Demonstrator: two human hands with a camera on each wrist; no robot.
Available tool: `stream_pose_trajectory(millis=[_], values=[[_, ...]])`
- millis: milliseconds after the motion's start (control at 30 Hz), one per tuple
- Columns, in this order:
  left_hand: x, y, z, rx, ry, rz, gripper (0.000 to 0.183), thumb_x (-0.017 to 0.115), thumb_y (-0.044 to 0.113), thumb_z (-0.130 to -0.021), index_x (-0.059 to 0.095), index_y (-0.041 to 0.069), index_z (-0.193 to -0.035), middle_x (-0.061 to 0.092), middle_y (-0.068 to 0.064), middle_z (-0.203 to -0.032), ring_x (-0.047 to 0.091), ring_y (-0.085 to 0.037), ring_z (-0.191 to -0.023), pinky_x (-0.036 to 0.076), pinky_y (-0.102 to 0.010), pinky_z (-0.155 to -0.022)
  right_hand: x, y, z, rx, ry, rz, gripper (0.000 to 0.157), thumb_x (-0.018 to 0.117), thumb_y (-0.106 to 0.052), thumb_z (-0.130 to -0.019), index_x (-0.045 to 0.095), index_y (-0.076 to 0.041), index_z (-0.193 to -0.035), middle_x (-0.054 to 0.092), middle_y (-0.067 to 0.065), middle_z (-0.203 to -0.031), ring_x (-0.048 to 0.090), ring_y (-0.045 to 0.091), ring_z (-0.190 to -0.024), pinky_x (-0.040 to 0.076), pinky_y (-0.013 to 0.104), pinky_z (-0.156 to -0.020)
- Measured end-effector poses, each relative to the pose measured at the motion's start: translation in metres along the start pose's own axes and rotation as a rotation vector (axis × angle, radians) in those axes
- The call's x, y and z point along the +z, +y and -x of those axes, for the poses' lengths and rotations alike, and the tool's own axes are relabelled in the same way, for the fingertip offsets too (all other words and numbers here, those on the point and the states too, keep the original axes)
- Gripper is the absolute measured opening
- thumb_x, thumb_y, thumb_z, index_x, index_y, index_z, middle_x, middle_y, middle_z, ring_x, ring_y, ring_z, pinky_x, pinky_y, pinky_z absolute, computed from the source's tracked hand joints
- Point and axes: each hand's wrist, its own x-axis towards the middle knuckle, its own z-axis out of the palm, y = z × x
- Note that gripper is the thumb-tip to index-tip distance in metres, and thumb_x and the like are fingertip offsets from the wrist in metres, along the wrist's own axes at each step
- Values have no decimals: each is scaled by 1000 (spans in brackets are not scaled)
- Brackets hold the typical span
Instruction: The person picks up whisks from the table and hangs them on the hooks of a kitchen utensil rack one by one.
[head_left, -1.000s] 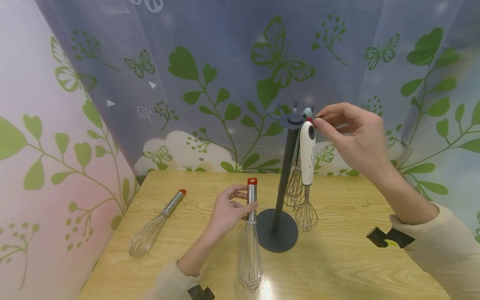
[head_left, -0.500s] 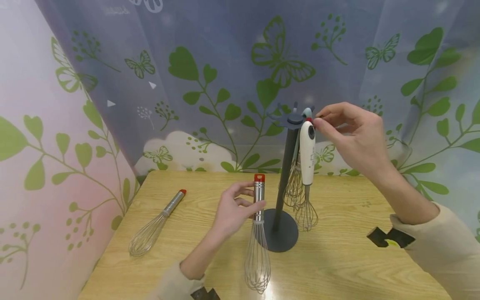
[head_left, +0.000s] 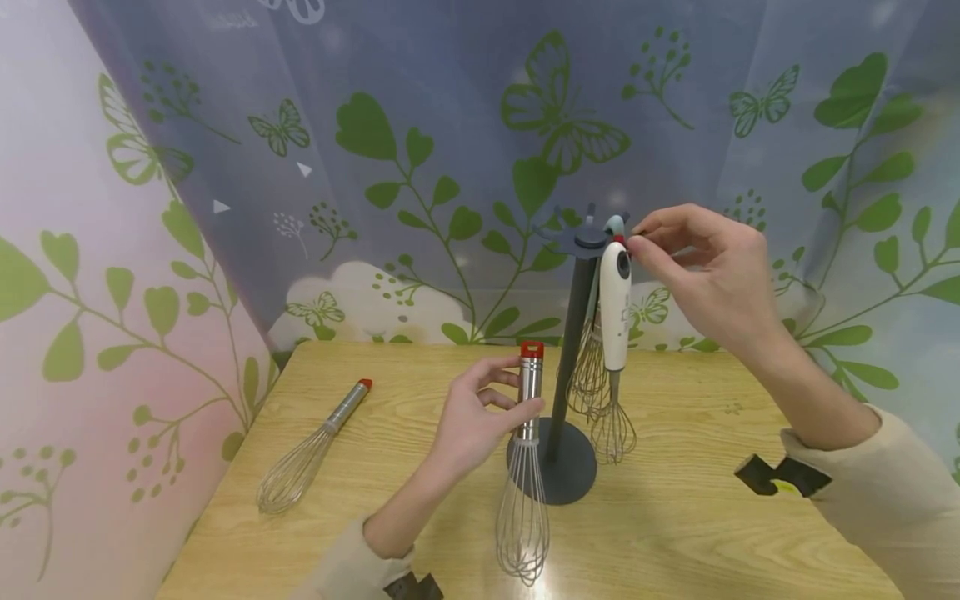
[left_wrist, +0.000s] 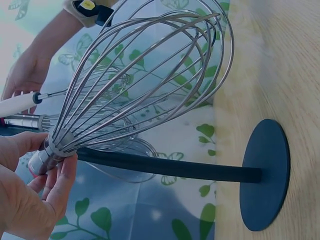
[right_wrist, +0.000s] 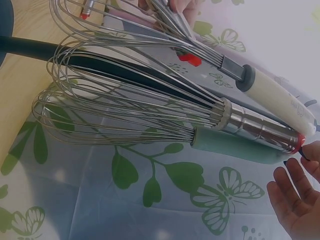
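Note:
My left hand (head_left: 472, 421) grips a steel whisk (head_left: 530, 379) by its red-capped handle, wires pointing down, just left of the dark stand (head_left: 573, 358). In the left wrist view the wire balloon (left_wrist: 150, 82) overlaps the pole. My right hand (head_left: 716, 271) is up at the stand's top; its thumb and forefinger pinch the red end of a hanging steel-handled whisk (right_wrist: 257, 124). Beside that one hang a white-handled whisk (head_left: 616, 308) and a pale green-handled whisk (right_wrist: 232, 145), partly hidden in the head view.
Another red-capped steel whisk (head_left: 345, 410) lies at the left of the wooden table (head_left: 712, 500). The stand's round base (head_left: 573, 479) rests mid-table, and hooks ring its top. A patterned cloth (head_left: 450, 167) hangs behind.
My left hand has carried its whisk rightward and slightly up, closer to the stand's pole. The right hand stays at the hook.

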Motion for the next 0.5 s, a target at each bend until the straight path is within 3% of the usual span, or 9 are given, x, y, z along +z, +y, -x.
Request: stream_pose_trajectory(millis=[500], values=[[3,14,5,48,-3,-13,57,83,21,-77,58,22,-128,64,-6,-112,63,-15,-80,58,-32,-65,0,0,1,3,-1,-12,9,73,-13,-87,72,-9,-95,66,-21,-80,64,-2,-70,52,10,-64]])
